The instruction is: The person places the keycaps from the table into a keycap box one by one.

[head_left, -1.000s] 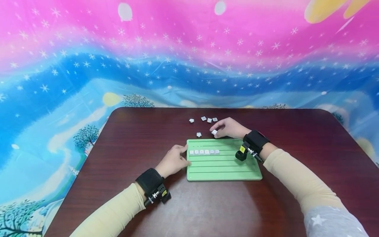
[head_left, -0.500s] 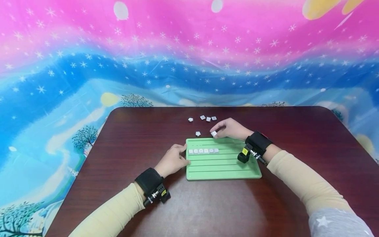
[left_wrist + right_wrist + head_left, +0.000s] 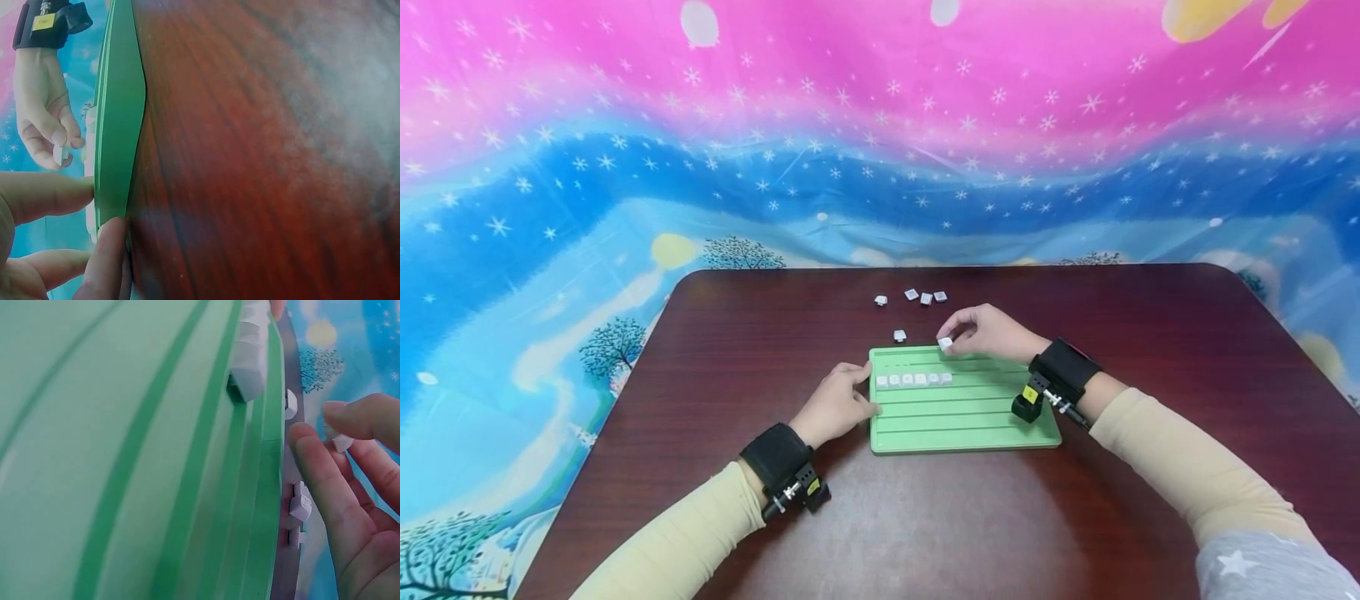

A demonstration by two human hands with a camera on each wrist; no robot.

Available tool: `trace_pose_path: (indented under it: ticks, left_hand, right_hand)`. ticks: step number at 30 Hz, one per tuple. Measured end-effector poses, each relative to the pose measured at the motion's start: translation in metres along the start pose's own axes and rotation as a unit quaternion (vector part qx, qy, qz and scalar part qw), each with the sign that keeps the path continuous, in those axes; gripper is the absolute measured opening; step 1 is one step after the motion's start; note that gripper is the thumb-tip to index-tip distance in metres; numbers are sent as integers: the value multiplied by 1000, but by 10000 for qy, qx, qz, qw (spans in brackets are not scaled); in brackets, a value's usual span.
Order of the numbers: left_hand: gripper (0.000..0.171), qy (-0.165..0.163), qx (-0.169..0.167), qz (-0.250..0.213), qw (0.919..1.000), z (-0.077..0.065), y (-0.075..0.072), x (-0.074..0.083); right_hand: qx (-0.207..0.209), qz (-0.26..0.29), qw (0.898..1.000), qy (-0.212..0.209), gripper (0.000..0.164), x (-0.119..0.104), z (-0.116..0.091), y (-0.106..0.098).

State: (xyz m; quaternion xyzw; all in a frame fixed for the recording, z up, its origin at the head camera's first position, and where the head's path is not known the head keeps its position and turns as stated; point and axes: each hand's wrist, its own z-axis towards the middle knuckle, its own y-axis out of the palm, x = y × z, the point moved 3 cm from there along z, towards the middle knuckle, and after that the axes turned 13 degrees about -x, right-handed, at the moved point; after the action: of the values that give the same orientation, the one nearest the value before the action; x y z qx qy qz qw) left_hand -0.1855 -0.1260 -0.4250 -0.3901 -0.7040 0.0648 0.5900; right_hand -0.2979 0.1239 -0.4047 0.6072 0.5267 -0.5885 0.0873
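Observation:
A white keycap is pinched between the thumb and fingertips of my right hand, over the far edge of the green ridged tray. That keycap also shows between the fingers in the right wrist view. A row of several white keycaps sits along an upper ridge, starting at the tray's left side. My left hand touches the tray's left edge with thumb and fingers spread. In the left wrist view, its fingertips rest against the tray's side wall.
Beyond the tray, a loose keycap lies close to the far edge. Several more keycaps are scattered farther back on the dark brown table. A patterned cloth hangs behind the table.
My right hand has come slightly toward me with the keycap, from behind the tray to over its far edge. The left hand stays at the tray's edge. The head view has shifted slightly.

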Motion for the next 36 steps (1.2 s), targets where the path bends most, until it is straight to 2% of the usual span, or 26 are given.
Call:
trace_pose_path:
  ticks: [8, 16, 23, 36]
  left_hand:
    - [71, -30, 5, -69, 10000, 0, -3, -1]
    - [71, -65, 0, -67, 10000, 3, -3, 0]
    - [71, -71, -8, -20, 10000, 3, -2, -1]
    - [71, -116, -5, 6, 9999, 1, 0, -1]
  right_hand:
    - [226, -562, 9982, -46, 14, -3, -8, 2]
    - [36, -703, 9975, 48, 12, -2, -19, 6]
    - [27, -1087, 9940, -90, 9, -3, -26, 8]
    - [-79, -1354, 9907, -120, 10, 2, -28, 20]
